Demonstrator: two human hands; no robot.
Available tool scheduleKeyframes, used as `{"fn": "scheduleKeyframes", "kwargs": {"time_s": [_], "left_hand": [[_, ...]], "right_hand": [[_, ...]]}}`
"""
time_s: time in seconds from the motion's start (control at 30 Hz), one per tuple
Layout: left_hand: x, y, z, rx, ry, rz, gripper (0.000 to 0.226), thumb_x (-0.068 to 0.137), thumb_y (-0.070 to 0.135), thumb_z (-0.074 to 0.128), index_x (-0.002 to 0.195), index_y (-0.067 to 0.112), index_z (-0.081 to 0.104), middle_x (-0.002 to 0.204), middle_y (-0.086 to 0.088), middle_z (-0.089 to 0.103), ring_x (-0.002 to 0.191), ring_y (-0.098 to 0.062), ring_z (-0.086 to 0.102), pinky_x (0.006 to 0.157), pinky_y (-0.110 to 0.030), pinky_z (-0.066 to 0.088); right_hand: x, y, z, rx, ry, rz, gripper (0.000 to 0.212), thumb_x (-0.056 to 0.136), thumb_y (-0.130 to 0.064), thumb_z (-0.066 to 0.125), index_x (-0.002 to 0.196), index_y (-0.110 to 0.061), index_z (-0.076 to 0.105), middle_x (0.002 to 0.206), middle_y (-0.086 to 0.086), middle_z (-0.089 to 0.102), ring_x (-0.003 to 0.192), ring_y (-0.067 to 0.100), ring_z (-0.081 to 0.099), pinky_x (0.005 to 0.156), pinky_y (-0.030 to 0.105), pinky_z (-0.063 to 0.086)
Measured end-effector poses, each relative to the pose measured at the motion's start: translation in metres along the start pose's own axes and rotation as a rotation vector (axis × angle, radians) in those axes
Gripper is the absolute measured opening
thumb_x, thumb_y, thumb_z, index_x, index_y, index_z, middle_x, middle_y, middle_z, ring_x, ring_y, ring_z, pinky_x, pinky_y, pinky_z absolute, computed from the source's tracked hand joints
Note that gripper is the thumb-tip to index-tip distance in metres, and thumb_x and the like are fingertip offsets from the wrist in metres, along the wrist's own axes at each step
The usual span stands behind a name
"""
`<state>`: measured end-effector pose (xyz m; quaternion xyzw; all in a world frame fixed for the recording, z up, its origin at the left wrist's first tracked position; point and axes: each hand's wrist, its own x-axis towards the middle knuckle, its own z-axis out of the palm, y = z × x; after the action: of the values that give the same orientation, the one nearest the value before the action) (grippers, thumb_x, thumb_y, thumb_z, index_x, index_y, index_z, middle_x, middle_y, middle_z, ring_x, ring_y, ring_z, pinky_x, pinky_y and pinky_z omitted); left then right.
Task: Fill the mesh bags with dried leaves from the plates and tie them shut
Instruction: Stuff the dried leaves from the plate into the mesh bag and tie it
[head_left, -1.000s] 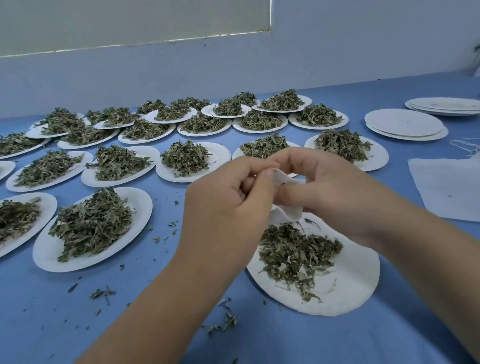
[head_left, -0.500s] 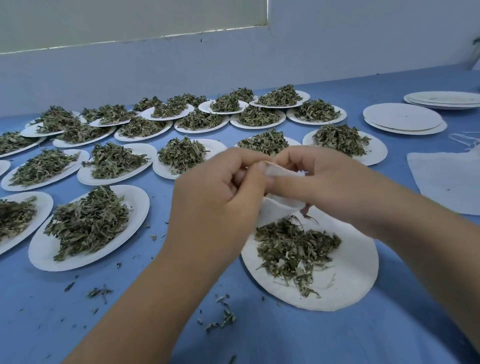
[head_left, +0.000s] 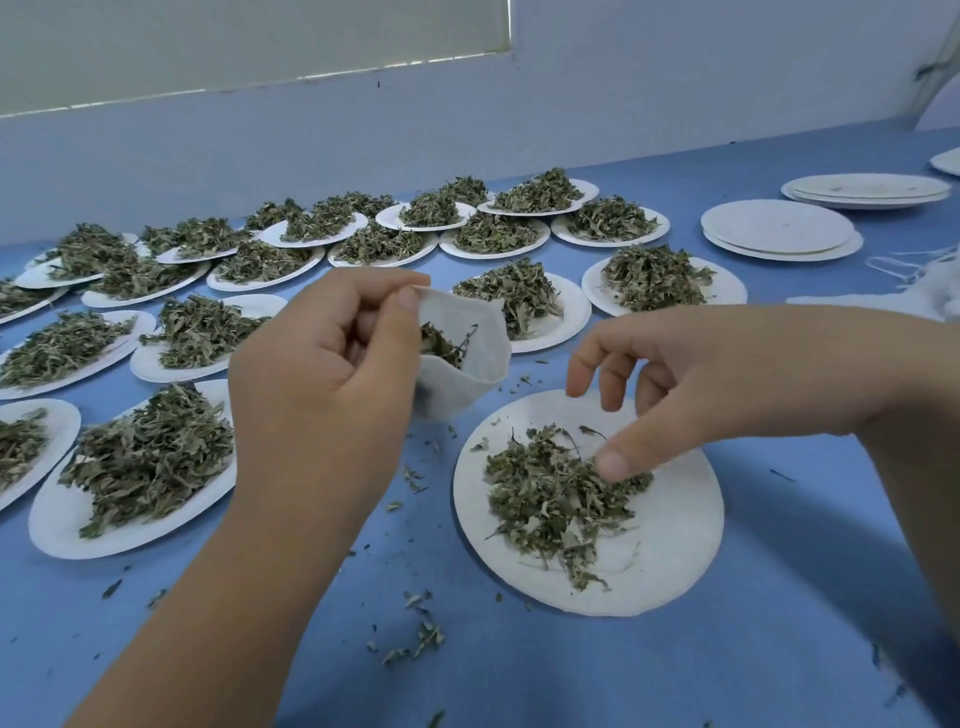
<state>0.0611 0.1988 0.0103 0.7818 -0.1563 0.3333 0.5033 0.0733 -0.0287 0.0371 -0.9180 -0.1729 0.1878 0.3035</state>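
While open, bag (head_left: 462, 358) in left hand (head_left: 322, 364)

1. You are in a small herb-packing workroom.
2. Your long blue bench (head_left: 779, 649) carries rows of paper plates (head_left: 724, 291), each heaped with dried leaves (head_left: 150, 457).
3. Stacked bare plates (head_left: 779, 228) sit before a plain wall (head_left: 467, 119).

Your left hand (head_left: 322, 364) covers the left side of the mesh bag (head_left: 462, 364), so you cannot tell how full it is. The left edge cuts off several plates (head_left: 65, 436). The right edge cuts off a far plate (head_left: 948, 162) and a blurred white heap (head_left: 930, 291) with loose strings, too indistinct to name.
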Motion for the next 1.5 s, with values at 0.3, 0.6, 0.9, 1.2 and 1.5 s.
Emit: {"fn": "scheduleKeyframes", "kwargs": {"time_s": [0.3,0.6,0.9,1.2,1.5], "left_hand": [[-0.001,0.000,0.002,0.043,0.002,0.031,0.019,0.094,0.020,0.057,0.090,0.036,0.066,0.067,-0.001,0.057,0.054,-0.016,0.047,0.047,-0.025,0.039],[-0.002,0.000,0.002,0.049,-0.009,0.033,0.018,0.094,0.021,0.056,0.092,0.036,0.065,0.070,0.002,0.058,0.054,-0.014,0.047,0.045,-0.014,0.037],[-0.002,0.002,0.003,0.042,-0.006,0.053,0.022,0.095,0.016,0.057,0.089,0.037,0.063,0.064,0.000,0.054,0.048,-0.001,0.043,0.045,-0.004,0.030],[-0.001,0.001,0.000,0.063,0.003,0.043,0.021,0.095,0.018,0.056,0.088,0.037,0.065,0.068,-0.001,0.056,0.049,-0.004,0.043,0.046,-0.007,0.032],[-0.002,-0.002,0.003,0.136,-0.010,0.066,0.015,0.094,0.022,0.055,0.091,0.033,0.066,0.057,0.003,0.050,0.053,-0.005,0.044,0.049,-0.010,0.032]], "right_hand": [[-0.004,-0.011,0.017,-0.275,-0.155,0.104,0.062,0.055,-0.066,0.078,0.105,-0.058,0.043,0.101,-0.029,0.049,0.082,-0.007,0.056,0.074,0.025,0.051],[0.003,-0.017,0.030,-0.359,-0.106,0.026,0.047,0.067,-0.054,0.078,0.103,-0.047,0.049,0.099,-0.020,0.048,0.087,-0.001,0.053,0.081,0.028,0.049],[0.008,-0.014,0.031,-0.363,-0.038,-0.004,0.024,0.073,-0.045,0.077,0.092,-0.045,0.062,0.080,-0.026,0.056,0.067,-0.007,0.054,0.054,0.015,0.038],[0.010,-0.009,0.029,-0.320,-0.046,-0.027,0.014,0.078,-0.034,0.072,0.087,-0.042,0.066,0.067,-0.009,0.067,0.052,0.004,0.062,0.053,0.018,0.044],[0.002,-0.005,0.010,-0.169,0.021,-0.094,0.012,0.077,-0.031,0.072,0.082,-0.041,0.067,0.067,-0.014,0.068,0.053,0.002,0.064,0.055,0.012,0.048]]}}
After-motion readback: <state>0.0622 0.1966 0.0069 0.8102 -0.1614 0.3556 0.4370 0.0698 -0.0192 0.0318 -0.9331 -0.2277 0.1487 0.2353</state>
